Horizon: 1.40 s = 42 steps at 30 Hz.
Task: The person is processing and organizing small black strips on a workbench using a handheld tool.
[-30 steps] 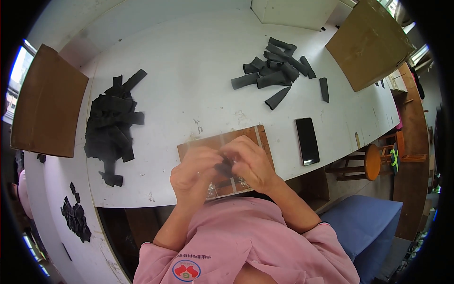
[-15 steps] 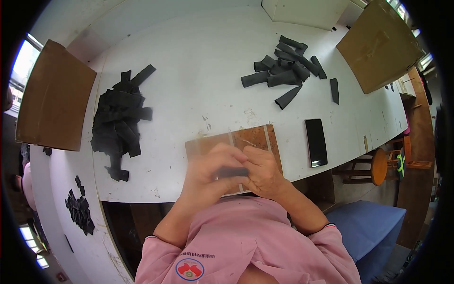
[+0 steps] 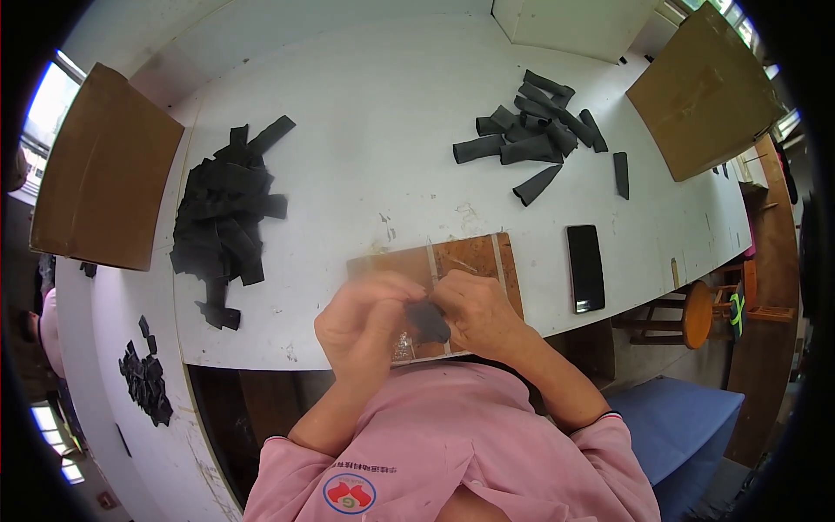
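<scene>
Both hands had stayed together low over the near edge of the table (image 3: pixel 365 130) since half a second before, while the view had shifted slightly, the black pieces sliding a little across the picture. At this moment the left hand (image 3: pixel 365 326) and the right hand (image 3: pixel 474 313) met over a brown board (image 3: pixel 474 257) lying at the table's near edge, and between them sat a small dark piece (image 3: pixel 428 322). The fingers of both hands were curled in on that piece, pinching it from either side; the left hand was blurred, so its exact grip could not be told.

To the left on the table lay a loose heap of flat black pieces (image 3: pixel 222 213). Far across to the right lay a cluster of rolled black pieces (image 3: pixel 531 135), with one single piece (image 3: pixel 620 174) apart from it. A black phone (image 3: pixel 585 267) lay just right of the board.

An open cardboard box (image 3: pixel 100 170) stood at the far left, and another cardboard box (image 3: pixel 700 96) at the upper right; what either held could not be seen. A further scatter of black scraps (image 3: pixel 143 383) lay on a lower surface at the left.
</scene>
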Each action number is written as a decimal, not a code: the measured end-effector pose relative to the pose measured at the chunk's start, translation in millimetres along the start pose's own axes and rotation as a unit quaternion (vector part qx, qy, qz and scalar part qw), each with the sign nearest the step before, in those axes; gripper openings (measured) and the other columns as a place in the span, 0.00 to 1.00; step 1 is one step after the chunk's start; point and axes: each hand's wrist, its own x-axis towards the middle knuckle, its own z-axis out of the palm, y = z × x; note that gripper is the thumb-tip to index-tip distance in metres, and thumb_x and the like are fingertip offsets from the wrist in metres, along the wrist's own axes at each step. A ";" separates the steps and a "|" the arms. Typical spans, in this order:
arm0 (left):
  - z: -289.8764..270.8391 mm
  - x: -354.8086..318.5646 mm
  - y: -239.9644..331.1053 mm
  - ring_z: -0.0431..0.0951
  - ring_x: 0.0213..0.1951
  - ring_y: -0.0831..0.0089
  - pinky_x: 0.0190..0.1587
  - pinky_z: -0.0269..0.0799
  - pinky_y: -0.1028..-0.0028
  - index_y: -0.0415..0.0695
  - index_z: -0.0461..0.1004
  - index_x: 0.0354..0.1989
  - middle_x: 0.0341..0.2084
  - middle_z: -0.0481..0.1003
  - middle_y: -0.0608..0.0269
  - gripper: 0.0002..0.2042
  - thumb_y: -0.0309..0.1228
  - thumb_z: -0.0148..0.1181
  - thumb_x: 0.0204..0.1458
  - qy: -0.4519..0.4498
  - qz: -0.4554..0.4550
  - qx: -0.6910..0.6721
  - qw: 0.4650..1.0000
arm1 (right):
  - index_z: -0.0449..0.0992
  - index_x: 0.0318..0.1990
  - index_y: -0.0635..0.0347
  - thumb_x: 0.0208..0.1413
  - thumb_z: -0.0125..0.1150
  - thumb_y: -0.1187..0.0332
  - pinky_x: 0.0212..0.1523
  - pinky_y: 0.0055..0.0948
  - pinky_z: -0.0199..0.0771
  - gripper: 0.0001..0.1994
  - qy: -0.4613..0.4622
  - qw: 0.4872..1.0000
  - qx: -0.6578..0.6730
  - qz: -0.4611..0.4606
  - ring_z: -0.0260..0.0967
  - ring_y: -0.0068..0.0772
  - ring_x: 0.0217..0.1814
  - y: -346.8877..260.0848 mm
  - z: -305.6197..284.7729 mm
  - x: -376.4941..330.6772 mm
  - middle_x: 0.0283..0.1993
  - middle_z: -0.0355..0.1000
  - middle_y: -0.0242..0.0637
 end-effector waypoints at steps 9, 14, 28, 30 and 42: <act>-14.4 10.7 4.9 0.68 0.30 0.70 0.37 0.62 0.73 0.38 0.65 0.28 0.25 0.70 0.57 0.08 0.31 0.51 0.51 0.002 0.060 0.074 0.995 | 0.66 0.20 0.60 0.33 0.60 0.70 0.21 0.30 0.64 0.08 -0.034 0.998 -0.042 -0.028 0.63 0.35 0.24 -15.0 -19.0 11.7 0.20 0.62 0.34; -13.8 -3.6 -12.0 0.66 0.30 0.72 0.36 0.61 0.75 0.39 0.64 0.26 0.25 0.69 0.58 0.09 0.31 0.52 0.50 0.062 -0.009 0.062 0.996 | 0.66 0.19 0.58 0.36 0.63 0.66 0.20 0.30 0.64 0.10 -0.047 0.998 -0.052 0.007 0.65 0.33 0.24 1.4 7.3 1.4 0.20 0.64 0.34; -41.6 -8.5 -19.8 0.68 0.31 0.78 0.34 0.64 0.80 0.36 0.66 0.30 0.30 0.68 0.61 0.03 0.22 0.49 0.50 0.058 -0.037 0.086 0.994 | 0.68 0.23 0.64 0.42 0.60 0.70 0.17 0.28 0.61 0.08 -0.019 0.978 0.186 0.094 0.62 0.31 0.16 -10.6 -9.2 3.2 0.18 0.63 0.36; -76.4 -11.8 -35.4 0.69 0.31 0.73 0.33 0.64 0.78 0.36 0.66 0.32 0.31 0.68 0.58 0.05 0.22 0.51 0.46 0.250 0.062 0.322 0.911 | 0.69 0.25 0.64 0.51 0.52 0.61 0.15 0.25 0.59 0.13 0.047 0.875 0.470 0.105 0.59 0.25 0.15 -7.1 -31.2 18.0 0.17 0.60 0.34; -274.0 -62.7 -54.7 0.68 0.36 0.55 0.35 0.64 0.64 0.37 0.68 0.30 0.33 0.67 0.48 0.10 0.28 0.57 0.39 0.456 -0.185 0.667 0.559 | 0.68 0.28 0.65 0.56 0.44 0.59 0.17 0.17 0.55 0.16 0.117 0.865 0.351 0.339 0.55 0.18 0.16 5.0 18.4 -34.0 0.15 0.59 0.30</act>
